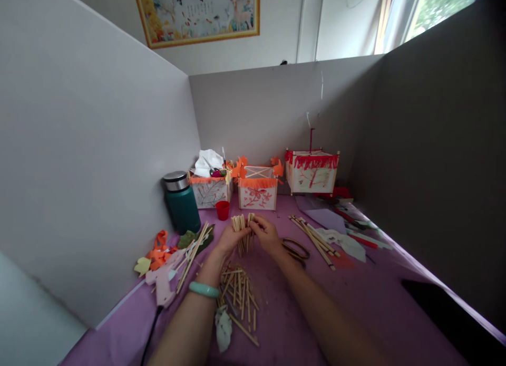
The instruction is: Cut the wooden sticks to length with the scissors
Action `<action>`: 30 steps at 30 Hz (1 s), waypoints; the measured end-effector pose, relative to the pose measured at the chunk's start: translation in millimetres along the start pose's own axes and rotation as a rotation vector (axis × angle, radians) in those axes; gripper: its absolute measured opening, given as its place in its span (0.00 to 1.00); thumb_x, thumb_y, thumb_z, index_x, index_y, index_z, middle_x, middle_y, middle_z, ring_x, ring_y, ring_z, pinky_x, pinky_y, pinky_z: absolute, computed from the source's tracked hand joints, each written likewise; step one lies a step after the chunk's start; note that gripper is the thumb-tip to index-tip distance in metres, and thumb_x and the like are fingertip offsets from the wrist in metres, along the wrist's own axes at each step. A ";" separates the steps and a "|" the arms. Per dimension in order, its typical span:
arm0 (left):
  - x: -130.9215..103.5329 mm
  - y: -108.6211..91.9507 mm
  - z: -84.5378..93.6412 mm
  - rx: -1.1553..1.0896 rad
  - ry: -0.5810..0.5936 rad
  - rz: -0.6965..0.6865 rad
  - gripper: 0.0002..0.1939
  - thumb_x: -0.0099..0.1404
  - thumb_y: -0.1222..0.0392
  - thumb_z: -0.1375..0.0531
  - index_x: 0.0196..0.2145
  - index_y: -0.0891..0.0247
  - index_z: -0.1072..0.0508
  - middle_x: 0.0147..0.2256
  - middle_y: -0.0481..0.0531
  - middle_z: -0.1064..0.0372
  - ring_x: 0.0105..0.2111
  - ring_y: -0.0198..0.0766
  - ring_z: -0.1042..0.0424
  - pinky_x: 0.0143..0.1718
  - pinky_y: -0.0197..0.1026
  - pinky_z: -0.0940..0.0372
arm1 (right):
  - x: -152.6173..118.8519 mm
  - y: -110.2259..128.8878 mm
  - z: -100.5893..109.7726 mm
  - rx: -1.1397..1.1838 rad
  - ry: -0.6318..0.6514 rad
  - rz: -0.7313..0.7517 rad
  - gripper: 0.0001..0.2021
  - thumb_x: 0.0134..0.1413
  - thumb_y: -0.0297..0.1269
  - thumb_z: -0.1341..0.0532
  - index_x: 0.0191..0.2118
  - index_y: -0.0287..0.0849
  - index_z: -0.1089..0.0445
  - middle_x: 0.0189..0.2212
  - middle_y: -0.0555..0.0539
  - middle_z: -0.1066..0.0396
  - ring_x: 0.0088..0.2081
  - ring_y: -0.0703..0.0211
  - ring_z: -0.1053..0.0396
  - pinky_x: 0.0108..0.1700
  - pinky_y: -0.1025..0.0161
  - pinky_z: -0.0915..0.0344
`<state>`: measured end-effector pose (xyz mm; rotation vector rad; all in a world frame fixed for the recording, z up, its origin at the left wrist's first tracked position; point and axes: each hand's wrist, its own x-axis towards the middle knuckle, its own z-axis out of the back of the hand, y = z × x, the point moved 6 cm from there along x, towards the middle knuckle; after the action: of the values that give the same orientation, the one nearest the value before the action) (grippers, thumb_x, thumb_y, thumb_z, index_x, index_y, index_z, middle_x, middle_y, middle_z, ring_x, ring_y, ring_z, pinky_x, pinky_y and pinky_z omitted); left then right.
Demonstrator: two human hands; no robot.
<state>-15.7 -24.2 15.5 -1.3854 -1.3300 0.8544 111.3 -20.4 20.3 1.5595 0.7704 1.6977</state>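
My left hand [229, 240] is closed around a bundle of short wooden sticks [237, 223], held upright above the purple tabletop. Close beside it, my right hand [265, 233] pinches a smaller group of the same wooden sticks [251, 218], its fingertips next to my left thumb. The lower ends of the sticks are partly hidden by my fingers. A loose pile of short wooden sticks [239, 292] lies on the table below my hands, with a crumpled white tissue [223, 329] at its near end. Scissors [295, 248] lie just right of my right wrist.
Three decorated paper lantern boxes [258, 197] stand at the back. A green bottle [182, 205], red cup [222, 210] and glue gun [162, 281] are on the left. Longer sticks [316, 242], tissue and paper lie right; a dark flat object [450, 318] sits near right. Grey partitions [288, 113] surround the table.
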 end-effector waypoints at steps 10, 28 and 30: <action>1.8 -3.9 0.8 0.040 -0.035 -0.026 0.28 0.35 0.55 0.22 0.35 0.68 0.19 0.34 0.57 0.21 0.34 0.45 0.23 0.42 0.45 0.29 | -0.8 4.4 -2.8 0.031 0.002 -0.026 0.13 0.55 0.48 0.38 0.39 0.46 0.21 0.40 0.46 0.23 0.44 0.52 0.28 0.50 0.55 0.32; 7.4 -0.3 9.0 0.099 -0.089 -0.051 0.32 0.37 0.50 0.23 0.39 0.69 0.20 0.38 0.60 0.21 0.41 0.51 0.23 0.48 0.49 0.31 | 3.1 -3.8 -1.0 0.055 -0.047 -0.060 0.16 0.52 0.49 0.38 0.38 0.43 0.21 0.39 0.45 0.21 0.42 0.53 0.27 0.47 0.57 0.31; 10.0 4.3 12.5 0.073 -0.109 -0.039 0.31 0.38 0.51 0.23 0.39 0.69 0.20 0.37 0.61 0.21 0.40 0.51 0.22 0.47 0.50 0.30 | 3.3 -2.6 1.8 0.026 -0.086 -0.064 0.17 0.52 0.50 0.39 0.38 0.42 0.21 0.38 0.45 0.21 0.41 0.53 0.27 0.46 0.58 0.31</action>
<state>-25.0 -11.8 9.6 -1.2672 -1.3899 0.9539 113.3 -16.3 20.3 1.5979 0.7925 1.5699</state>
